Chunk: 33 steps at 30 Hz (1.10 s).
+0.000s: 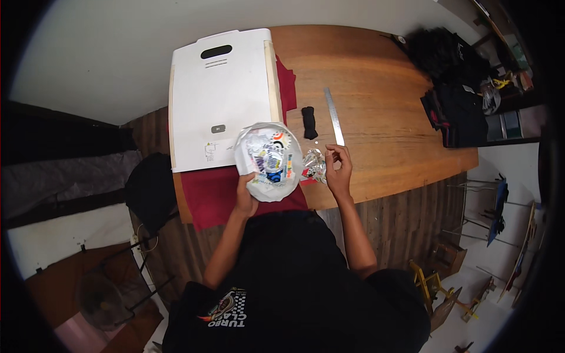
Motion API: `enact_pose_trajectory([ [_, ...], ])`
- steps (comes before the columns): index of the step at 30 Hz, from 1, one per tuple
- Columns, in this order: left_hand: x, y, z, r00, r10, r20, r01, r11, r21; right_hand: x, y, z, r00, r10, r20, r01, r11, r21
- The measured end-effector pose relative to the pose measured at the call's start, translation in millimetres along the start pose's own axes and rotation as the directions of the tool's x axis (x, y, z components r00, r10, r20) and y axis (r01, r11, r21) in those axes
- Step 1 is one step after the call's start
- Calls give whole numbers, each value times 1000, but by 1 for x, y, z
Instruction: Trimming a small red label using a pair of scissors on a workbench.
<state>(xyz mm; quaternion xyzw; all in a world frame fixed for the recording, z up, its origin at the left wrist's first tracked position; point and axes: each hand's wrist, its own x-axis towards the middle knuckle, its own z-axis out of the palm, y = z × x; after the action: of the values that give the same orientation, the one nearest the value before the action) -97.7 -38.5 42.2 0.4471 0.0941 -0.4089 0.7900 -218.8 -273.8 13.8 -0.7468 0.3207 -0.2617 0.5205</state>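
Count: one packet (282, 154), one ruler (333, 116). Left grip (246, 199) clamps the packet: round, white, multicolour-printed. Right grip (339, 170): closure cannot be determined.

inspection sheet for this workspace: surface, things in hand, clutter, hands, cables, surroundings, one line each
Surface: wooden table, with a white panel at its left part and dark red cloth partly showing beneath.
Job's things: round printed disc, held up; shiny film to its right.
Clutter: black bundle, metal ruler, folded dark clothes toward the right end.
Left hand: grips the disc's lower left edge.
Right hand: beside the film, fingers bent; contact unclear.
Cables: nothing seen for certain.
Surroundings: wood-look floor, pale wall, yellow frame at lower right.
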Motion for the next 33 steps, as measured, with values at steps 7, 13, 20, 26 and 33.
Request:
enact_pose_trajectory([
  [7,20,-24,2,996,-87,6,87,994,-62,28,-113,6,671,-442,595,699,645,-310],
  [13,13,-19,21,999,20,25,-23,995,100,35,-104,18,720,-277,636,596,716,-363],
  [20,13,-27,13,998,-51,27,52,998,-18,26,-83,17,663,-324,675,627,733,-264],
  [26,14,-35,5,998,-51,32,52,998,-38,29,-79,12,652,-276,706,554,810,-194],
  [33,15,-35,3,996,-76,43,77,996,-36,36,-97,10,688,-42,725,171,980,-105],
])
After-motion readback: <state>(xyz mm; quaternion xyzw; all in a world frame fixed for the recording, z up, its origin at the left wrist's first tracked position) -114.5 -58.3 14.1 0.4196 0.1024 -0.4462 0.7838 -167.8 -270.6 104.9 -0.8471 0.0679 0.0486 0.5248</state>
